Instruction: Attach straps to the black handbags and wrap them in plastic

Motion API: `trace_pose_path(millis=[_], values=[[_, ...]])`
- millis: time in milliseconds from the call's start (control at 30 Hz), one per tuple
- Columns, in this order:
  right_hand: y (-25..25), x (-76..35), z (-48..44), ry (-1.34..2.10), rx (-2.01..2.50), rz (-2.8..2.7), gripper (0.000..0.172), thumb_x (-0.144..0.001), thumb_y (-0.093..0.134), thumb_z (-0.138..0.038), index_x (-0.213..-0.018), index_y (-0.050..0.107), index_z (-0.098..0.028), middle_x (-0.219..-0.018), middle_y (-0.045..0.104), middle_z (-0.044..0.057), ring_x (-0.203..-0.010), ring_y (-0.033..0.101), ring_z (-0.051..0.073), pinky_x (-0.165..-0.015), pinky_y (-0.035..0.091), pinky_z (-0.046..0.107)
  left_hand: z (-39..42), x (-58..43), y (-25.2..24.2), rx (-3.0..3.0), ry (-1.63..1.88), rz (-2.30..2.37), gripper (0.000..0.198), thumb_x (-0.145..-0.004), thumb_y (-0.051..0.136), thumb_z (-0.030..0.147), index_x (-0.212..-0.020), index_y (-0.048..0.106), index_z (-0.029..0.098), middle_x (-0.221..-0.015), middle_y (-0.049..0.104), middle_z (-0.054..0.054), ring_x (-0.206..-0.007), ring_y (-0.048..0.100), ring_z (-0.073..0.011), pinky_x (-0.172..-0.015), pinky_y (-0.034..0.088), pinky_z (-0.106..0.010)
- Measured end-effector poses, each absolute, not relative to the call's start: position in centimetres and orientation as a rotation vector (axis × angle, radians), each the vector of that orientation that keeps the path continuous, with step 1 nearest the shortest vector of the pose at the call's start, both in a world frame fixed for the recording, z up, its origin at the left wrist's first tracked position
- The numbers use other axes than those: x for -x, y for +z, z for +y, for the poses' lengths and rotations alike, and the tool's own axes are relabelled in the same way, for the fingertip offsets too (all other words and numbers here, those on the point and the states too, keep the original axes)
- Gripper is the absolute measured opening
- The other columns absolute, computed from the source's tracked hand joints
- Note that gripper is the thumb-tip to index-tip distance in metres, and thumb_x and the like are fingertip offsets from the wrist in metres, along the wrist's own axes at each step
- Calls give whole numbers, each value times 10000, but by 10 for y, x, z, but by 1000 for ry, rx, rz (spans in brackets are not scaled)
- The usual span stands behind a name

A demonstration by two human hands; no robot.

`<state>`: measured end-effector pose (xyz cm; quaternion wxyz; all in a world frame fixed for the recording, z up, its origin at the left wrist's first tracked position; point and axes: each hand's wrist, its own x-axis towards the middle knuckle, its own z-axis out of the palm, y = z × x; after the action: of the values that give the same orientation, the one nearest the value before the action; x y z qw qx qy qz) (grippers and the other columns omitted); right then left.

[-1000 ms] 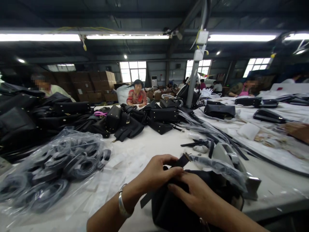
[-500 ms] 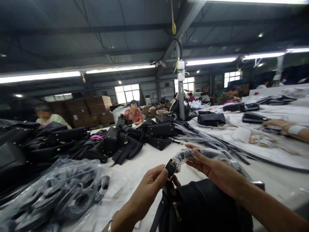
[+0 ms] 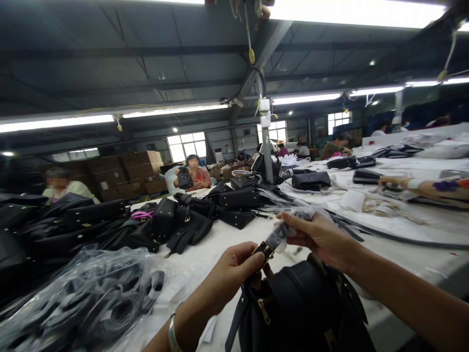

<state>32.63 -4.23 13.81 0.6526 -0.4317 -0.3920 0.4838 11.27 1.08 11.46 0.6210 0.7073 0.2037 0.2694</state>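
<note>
A black handbag (image 3: pixel 296 308) with a gold zipper pull stands in front of me at the table's near edge. My left hand (image 3: pixel 238 266) pinches its strap at the gold buckle (image 3: pixel 264 252), thumb on top. Plastic film wraps the strap (image 3: pixel 279 234) beyond the buckle. My right hand (image 3: pixel 317 239) grips this wrapped strap a little farther up, fingers closed round it. Part of the strap is hidden behind the right hand.
Rolled straps in a clear plastic bag (image 3: pixel 120 308) lie at the left front. Black bags (image 3: pixel 98 210) are heaped behind them. Loose straps (image 3: pixel 348 225) stretch to the right. A steel post (image 3: pixel 268 156) rises beyond. A co-worker (image 3: pixel 198 176) across the table holds up a black bag.
My right hand has gone from spread fingers under the wrapped strap to a closed grip on it. The bag's front has turned up slightly. The co-worker opposite has lifted a black bag.
</note>
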Motion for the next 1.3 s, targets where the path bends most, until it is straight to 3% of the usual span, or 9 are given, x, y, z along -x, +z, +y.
trace_pose_path(millis=[233,400,500,600,700,867,1000,1133,1300], values=[[142,-333,-45,1015,939,-703,237,-787,804,-410,-843,751,-186,-813,791,44,-678,743,168,-634,627,236,6,-126,116,-1712,601,388,358,-873,680,470,-975,665,127,-911,732,-90,-673,604,-122,-636,441,-231],[123,-317,-57,1090,819,-950,413,-841,701,-551,-1039,730,-190,-1016,785,90,-978,737,233,-945,572,365,7,-130,112,-1778,669,419,324,-909,643,440,-930,679,118,-808,712,-64,-669,601,-123,-626,436,-219],[121,-310,-64,1106,883,-1089,359,-850,720,-485,-991,739,-155,-1036,779,106,-1058,707,253,-1048,493,410,5,-131,112,-1806,657,386,334,-914,631,451,-952,683,123,-861,724,-75,-686,611,-129,-628,443,-220],[131,-311,-65,1071,866,-915,240,-906,662,-376,-868,744,-154,-967,790,96,-1038,717,235,-1070,471,379,2,-132,113,-1873,663,442,328,-917,627,442,-926,697,121,-855,731,-80,-676,614,-132,-614,435,-221],[142,-309,-66,1070,796,-723,227,-939,583,-299,-842,738,-164,-944,791,97,-1058,715,227,-1074,467,360,1,-134,112,-1858,707,463,305,-910,638,429,-930,682,127,-874,738,-84,-669,621,-136,-601,438,-226],[128,-289,-77,1094,788,-829,327,-942,567,-461,-1079,709,-201,-1180,732,95,-1248,594,274,-1118,404,461,1,-142,105,-1755,824,378,259,-919,637,382,-1012,648,140,-924,745,-88,-794,675,-177,-717,484,-271],[99,-275,-82,1063,836,-1012,430,-917,637,-463,-1275,628,-224,-1366,629,66,-1335,494,250,-1189,287,439,2,-145,100,-1878,1034,447,219,-882,684,334,-1014,743,170,-1010,704,-78,-972,637,-216,-828,475,-300],[79,-266,-80,1149,792,-1063,423,-935,622,-440,-1296,624,-220,-1306,661,67,-1246,569,256,-1108,398,415,8,-142,100,-2081,1175,566,148,-861,701,298,-923,800,208,-998,640,-68,-981,600,-216,-856,471,-314],[70,-264,-71,888,913,-1226,411,-938,599,-483,-1215,677,-190,-1164,722,77,-1065,644,251,-984,473,364,13,-137,115,-2193,1139,560,322,-960,547,375,-862,791,189,-977,653,-72,-895,630,-190,-785,507,-298]])
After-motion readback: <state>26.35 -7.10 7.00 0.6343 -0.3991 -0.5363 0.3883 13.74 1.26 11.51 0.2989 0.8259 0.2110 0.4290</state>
